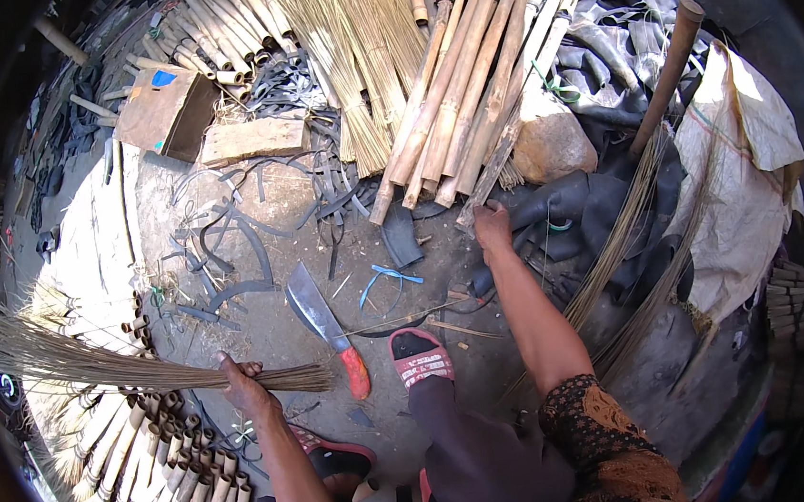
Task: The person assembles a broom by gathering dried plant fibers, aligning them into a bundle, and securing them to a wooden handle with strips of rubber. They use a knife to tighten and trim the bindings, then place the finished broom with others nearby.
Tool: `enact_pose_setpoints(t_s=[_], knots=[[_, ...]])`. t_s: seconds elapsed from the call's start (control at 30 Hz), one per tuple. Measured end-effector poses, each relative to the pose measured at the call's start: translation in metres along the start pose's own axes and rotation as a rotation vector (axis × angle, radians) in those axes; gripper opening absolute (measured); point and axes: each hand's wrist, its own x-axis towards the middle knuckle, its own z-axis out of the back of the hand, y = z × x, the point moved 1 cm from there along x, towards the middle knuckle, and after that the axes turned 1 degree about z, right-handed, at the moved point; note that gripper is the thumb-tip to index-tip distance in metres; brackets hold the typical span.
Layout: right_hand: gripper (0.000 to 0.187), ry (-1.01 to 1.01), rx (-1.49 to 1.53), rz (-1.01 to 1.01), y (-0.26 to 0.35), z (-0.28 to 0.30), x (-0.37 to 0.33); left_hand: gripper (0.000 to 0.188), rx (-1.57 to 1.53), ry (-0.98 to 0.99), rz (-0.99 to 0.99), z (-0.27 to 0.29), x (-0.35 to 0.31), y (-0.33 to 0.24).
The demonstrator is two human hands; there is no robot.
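Workplace floor (267, 344), grey and littered with scraps, seen from above. Nearest, a pink-strapped sandal (424, 369) stands between the two hands, while short brooms (169, 482) lie stacked below the left grip. The left hand (244, 380) is closed round a bundle (164, 372) of thin stalks, which spreads out to its left. Right of that grip lies a knife (319, 306) with a red handle; above it, black rubber strips (248, 236) are strewn. The right hand (493, 227) is at the lower end of a pole (494, 178); whether its fingers are closed cannot be told. Beyond this hand are a stone (554, 147) and bamboo poles (469, 83); to its right, a pale sack (740, 183). Farther off, up from the left grip, are a wood block (254, 142) and a cardboard box (165, 109).
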Motion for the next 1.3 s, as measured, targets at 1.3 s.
enact_pose_setpoints(t_s=[1.3], knots=[[0.055, 0.75, -0.997, 0.874, 0.03, 0.072, -0.148, 0.041, -0.199, 0.074, -0.056, -0.013, -0.046, -0.067]])
